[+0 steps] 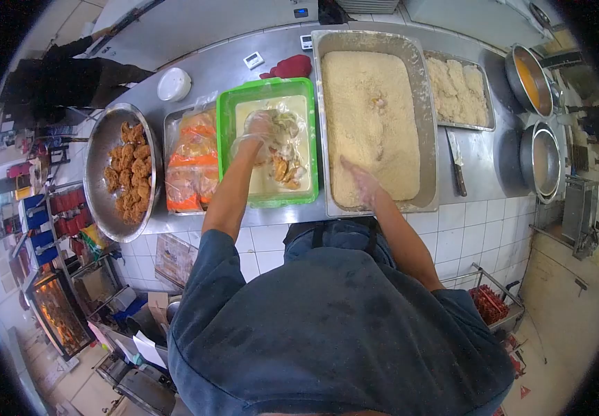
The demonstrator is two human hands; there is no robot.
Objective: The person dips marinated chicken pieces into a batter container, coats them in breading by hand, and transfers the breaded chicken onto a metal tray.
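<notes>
My left hand, in what looks like a thin clear glove, reaches into a green basin of pale, milky batter. Its fingers are partly hidden, and whether they grip anything cannot be told. Battered chicken pieces lie beside it in the liquid. My right hand, dusted with flour, rests at the near left part of the breading flour with fingers stretched out and nothing held. This flour fills a large deep metal tray. A few small bits sit on its surface.
Left of the basin are bagged orange-and-clear packs and a steel bowl of fried chicken. On the right lie a tray of coated pieces, a knife and two metal bowls. Another person stands at far left.
</notes>
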